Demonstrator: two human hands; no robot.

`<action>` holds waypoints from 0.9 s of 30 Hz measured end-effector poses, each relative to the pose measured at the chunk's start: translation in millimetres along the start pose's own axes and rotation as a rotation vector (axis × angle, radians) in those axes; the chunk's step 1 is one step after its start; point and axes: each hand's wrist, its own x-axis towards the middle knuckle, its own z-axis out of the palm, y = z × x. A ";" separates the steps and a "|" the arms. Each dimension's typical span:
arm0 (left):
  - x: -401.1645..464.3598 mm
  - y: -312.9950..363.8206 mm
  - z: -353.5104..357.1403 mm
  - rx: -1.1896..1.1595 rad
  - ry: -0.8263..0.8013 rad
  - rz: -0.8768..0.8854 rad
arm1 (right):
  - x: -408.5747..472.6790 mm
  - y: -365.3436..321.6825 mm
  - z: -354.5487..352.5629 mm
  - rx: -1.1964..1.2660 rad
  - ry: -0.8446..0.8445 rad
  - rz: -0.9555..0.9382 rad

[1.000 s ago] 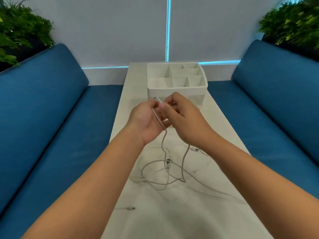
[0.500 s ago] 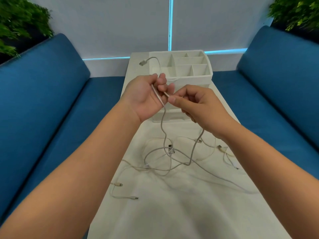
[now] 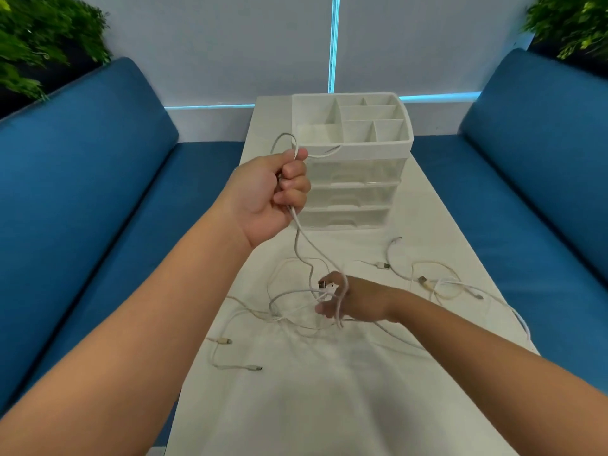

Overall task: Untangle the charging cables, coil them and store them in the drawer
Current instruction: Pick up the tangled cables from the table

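My left hand (image 3: 279,192) is raised in a fist in front of the drawer unit, gripping a white charging cable (image 3: 304,245). That cable loops out above the fist and hangs down into the tangle of white cables (image 3: 296,307) on the table. My right hand (image 3: 348,299) is down in the tangle, fingers around cable strands beside two plugs. The white drawer unit (image 3: 355,179) stands at the far end, its three translucent drawers closed, with a divided tray on top.
More loose cables (image 3: 437,284) lie right of the tangle, and a short cable (image 3: 230,357) lies at the left edge of the white table (image 3: 329,406). Blue sofas (image 3: 98,209) flank the table, with plants behind both.
My right hand has let go near my left hand and dropped down into the tangle on the table. My left hand has closed into a fist around the cable and stayed raised.
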 end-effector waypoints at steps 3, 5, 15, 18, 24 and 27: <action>-6.6 5.7 -14.6 0.226 0.056 0.041 | 0.6 3.6 -12.3 0.234 0.233 -0.053; -11.2 10.4 -27.6 0.348 0.089 0.039 | -1.9 3.1 -31.1 0.247 0.417 -0.074; -26.3 6.5 -89.3 0.503 0.211 0.017 | -24.2 -1.4 -121.7 0.916 0.922 0.135; -29.3 -0.8 -100.6 0.524 0.244 0.007 | -32.9 -5.1 -134.5 0.954 0.980 0.148; -27.0 -13.3 -99.6 0.392 0.222 0.056 | -37.1 -19.9 -112.1 0.650 0.850 0.104; -24.5 -16.2 -89.1 0.364 0.203 0.088 | -39.4 -28.6 -101.4 0.507 0.782 0.034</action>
